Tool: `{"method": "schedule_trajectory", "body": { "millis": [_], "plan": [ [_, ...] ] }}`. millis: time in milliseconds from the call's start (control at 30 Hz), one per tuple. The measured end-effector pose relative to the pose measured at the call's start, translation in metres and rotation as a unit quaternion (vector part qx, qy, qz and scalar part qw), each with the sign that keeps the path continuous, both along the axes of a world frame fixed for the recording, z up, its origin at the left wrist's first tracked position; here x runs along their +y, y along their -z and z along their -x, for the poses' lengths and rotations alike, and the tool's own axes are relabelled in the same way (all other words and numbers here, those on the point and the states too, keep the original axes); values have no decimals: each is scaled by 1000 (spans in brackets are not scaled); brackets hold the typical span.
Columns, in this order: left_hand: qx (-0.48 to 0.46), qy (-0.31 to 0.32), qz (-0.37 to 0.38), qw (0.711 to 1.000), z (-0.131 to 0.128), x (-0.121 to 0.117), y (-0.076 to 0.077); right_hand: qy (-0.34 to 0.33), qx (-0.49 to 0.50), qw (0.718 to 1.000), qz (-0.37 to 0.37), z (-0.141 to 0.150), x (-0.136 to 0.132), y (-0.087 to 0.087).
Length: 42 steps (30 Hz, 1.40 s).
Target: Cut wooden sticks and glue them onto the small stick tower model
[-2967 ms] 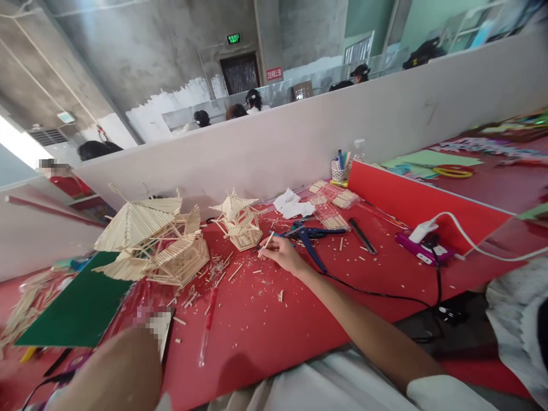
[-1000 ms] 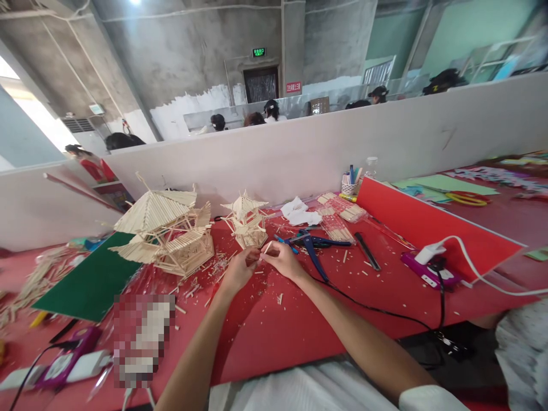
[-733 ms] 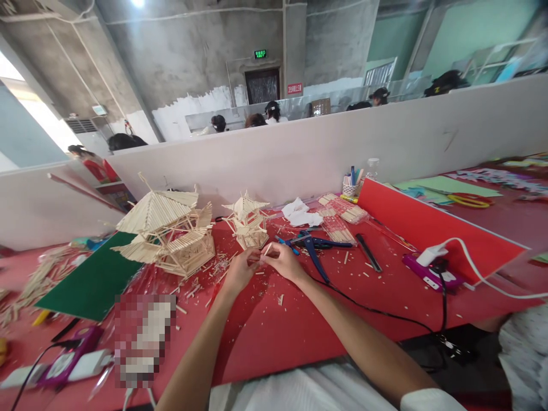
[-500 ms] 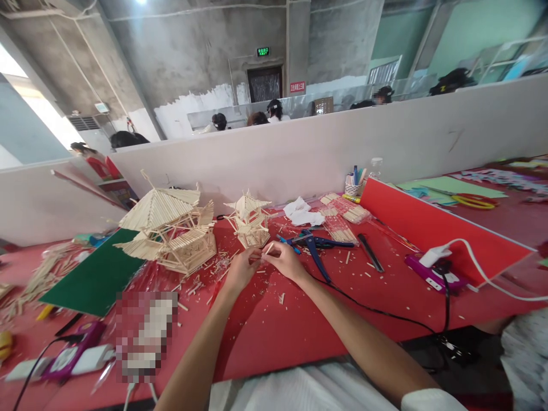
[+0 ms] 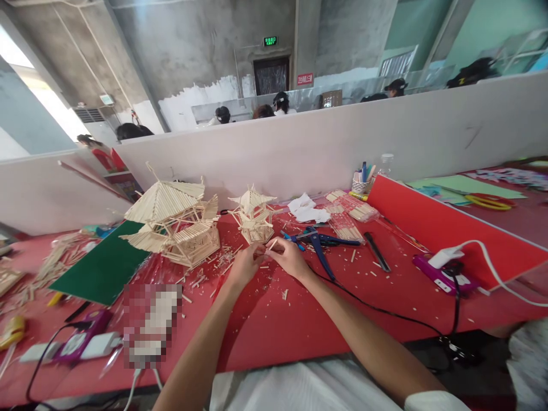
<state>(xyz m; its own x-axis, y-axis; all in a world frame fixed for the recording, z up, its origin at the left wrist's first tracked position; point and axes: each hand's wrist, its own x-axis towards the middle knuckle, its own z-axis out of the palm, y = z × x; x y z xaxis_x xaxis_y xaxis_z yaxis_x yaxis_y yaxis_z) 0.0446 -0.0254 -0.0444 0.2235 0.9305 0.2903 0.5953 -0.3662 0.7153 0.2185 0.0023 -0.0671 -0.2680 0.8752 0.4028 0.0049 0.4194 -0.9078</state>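
Observation:
My left hand [image 5: 248, 264] and my right hand [image 5: 287, 258] meet fingertip to fingertip low over the red table [image 5: 282, 337]. A short pale wooden stick [image 5: 273, 244] pokes up from the pinch of my right fingers. The left fingers are closed too, but what lies between them is too small to make out. Just beyond the hands stands a small pavilion model [image 5: 253, 217] made of thin sticks. A larger stick pavilion [image 5: 177, 220] with a ribbed roof is to the left. Beside my right hand lies a blue glue gun [image 5: 319, 245].
Bundled sticks [image 5: 349, 212], white tissue [image 5: 307, 209] and a box cutter [image 5: 377, 252] lie right of the models. A red board [image 5: 445, 231] and purple power strip [image 5: 443, 275] are farther right. A green board [image 5: 105, 265] lies left; a black cable [image 5: 381, 308] crosses the table.
The camera view has shifted slightly, moving the scene a little to the right and mostly upward in the picture. Both hands stay together at nearly the same spot, with the stick still in the right fingers.

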Motion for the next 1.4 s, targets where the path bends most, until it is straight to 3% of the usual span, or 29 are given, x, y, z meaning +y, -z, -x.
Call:
{"method": "schedule_trajectory", "body": {
  "millis": [533,1400],
  "plan": [
    [-22,-2,14,1000,-2,-1,-2,0,11,1000,6,0,2,1],
    [78,-32,-10,996,10,5,2,13,-42,999,6,-6,11,12]
  ]
}}
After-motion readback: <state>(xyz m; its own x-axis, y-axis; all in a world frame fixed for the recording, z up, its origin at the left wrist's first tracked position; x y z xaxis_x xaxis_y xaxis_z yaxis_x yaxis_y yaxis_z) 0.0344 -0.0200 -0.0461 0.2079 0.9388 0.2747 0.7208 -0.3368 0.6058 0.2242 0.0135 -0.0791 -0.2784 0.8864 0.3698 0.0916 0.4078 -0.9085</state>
